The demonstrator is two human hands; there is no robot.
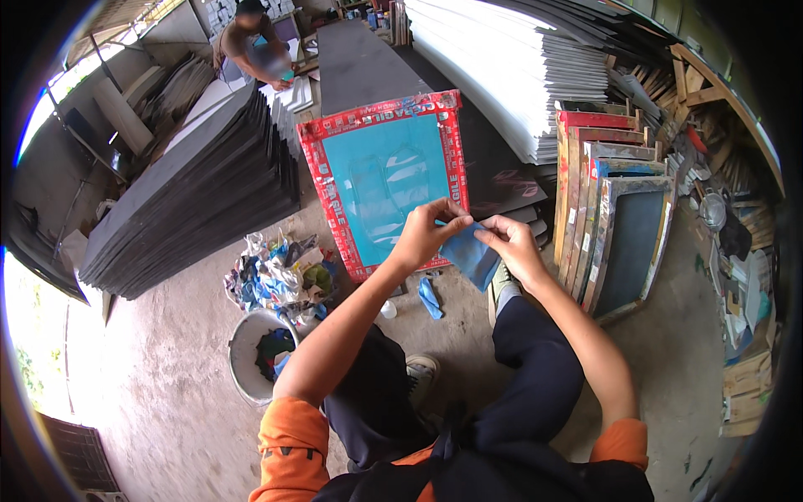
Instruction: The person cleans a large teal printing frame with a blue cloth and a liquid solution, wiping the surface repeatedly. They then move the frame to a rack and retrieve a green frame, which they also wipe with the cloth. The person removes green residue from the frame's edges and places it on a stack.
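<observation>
Head view: left hand and right hand both pinching blue cloth at centre; teal screen frame at 12 o'clock looking untouched, wiping seemingly not started.

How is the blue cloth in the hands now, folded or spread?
Folded, partly: the blue cloth hangs doubled in a small wedge, pinched at its top edge by left hand and right hand.

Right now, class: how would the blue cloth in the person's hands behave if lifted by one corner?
The blue cloth probably flops: it sags below both hands' grip. It is likely light, pinched by fingertips only. It is unlikely to roll or break.
</observation>
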